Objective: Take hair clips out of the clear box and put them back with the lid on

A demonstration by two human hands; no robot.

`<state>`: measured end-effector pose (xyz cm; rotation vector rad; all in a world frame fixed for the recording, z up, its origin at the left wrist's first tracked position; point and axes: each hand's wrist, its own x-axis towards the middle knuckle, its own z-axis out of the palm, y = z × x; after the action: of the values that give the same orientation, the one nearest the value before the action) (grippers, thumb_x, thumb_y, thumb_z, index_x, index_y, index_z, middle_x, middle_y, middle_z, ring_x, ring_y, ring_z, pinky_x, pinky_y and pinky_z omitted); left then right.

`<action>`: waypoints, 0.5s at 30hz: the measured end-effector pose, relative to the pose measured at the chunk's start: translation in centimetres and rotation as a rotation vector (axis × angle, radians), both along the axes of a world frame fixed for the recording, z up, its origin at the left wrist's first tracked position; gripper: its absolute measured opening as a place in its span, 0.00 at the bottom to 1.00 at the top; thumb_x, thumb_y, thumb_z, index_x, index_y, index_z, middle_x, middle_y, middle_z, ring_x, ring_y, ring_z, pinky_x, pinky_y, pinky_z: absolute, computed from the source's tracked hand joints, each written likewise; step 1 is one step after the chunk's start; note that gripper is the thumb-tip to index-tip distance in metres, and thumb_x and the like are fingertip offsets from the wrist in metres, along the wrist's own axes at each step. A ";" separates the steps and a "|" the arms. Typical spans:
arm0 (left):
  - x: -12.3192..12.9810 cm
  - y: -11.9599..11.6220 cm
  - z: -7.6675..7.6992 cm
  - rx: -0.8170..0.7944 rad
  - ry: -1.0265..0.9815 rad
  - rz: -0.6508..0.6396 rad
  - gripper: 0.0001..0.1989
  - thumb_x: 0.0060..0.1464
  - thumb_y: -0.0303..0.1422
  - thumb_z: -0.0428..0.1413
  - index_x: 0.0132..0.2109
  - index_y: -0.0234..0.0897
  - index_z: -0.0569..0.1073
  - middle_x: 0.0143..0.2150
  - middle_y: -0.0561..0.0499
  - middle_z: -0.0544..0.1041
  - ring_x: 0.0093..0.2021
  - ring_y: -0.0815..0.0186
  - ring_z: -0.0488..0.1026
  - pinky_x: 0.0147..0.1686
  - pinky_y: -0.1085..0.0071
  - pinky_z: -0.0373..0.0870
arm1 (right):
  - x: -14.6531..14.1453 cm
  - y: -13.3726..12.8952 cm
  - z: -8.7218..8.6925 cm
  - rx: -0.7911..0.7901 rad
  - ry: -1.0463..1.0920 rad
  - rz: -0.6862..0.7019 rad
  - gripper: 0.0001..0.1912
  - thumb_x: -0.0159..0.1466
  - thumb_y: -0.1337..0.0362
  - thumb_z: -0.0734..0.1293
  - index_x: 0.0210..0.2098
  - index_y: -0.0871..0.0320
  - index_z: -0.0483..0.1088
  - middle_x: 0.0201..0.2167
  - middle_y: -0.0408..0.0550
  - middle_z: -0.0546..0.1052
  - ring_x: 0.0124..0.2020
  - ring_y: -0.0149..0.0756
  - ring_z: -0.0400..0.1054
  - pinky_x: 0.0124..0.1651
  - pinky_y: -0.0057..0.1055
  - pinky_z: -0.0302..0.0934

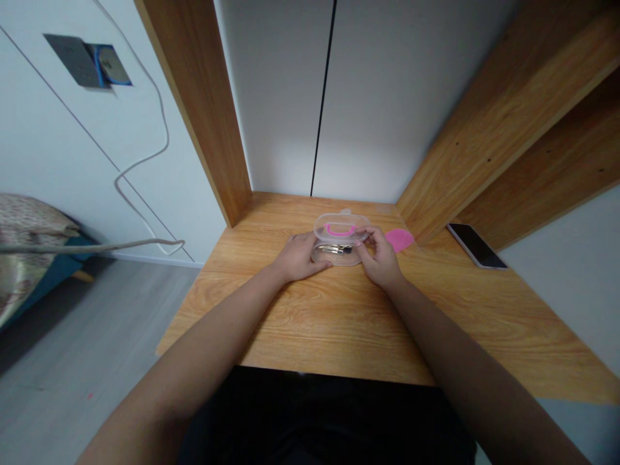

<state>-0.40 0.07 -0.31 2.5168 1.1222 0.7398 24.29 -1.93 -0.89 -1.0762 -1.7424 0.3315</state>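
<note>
Left hand [300, 257] relaxed and palm down, fingertips resting on a clear plastic box [339, 223] without gripping it; right hand [380, 257] curled, fingers [371, 236] pinching the box's right rim, not far from its pink handle [340, 229]. Box lying flat on a wooden desk [290, 323], between both hands, a metal clip [334, 248] visible inside. Just right of the box, a flat pink piece [399, 239] on the desk; farther right, near the desk's edge, a black-screened phone [476, 245].
</note>
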 end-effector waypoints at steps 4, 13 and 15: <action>0.0 0.1 -0.1 0.004 -0.001 -0.008 0.40 0.55 0.50 0.61 0.67 0.36 0.59 0.63 0.36 0.72 0.62 0.45 0.70 0.60 0.48 0.65 | 0.0 -0.1 0.0 0.001 0.007 0.001 0.11 0.68 0.60 0.65 0.50 0.52 0.68 0.46 0.50 0.78 0.46 0.42 0.73 0.53 0.43 0.68; -0.1 0.1 -0.1 0.007 -0.001 -0.012 0.41 0.55 0.51 0.61 0.68 0.36 0.57 0.62 0.37 0.72 0.62 0.45 0.70 0.60 0.48 0.66 | 0.0 0.0 -0.2 0.001 0.010 0.003 0.12 0.68 0.58 0.66 0.50 0.51 0.68 0.47 0.50 0.78 0.47 0.43 0.73 0.54 0.44 0.68; -0.1 0.0 0.0 0.002 0.000 -0.011 0.41 0.55 0.51 0.61 0.68 0.37 0.57 0.62 0.37 0.73 0.62 0.45 0.70 0.60 0.48 0.66 | 0.1 0.1 -0.2 -0.003 0.013 0.003 0.12 0.68 0.58 0.66 0.50 0.51 0.68 0.47 0.50 0.78 0.47 0.43 0.73 0.54 0.44 0.68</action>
<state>-0.48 0.08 -0.35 2.5229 1.1069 0.7383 24.35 -1.86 -1.14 -1.0715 -1.7323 0.3423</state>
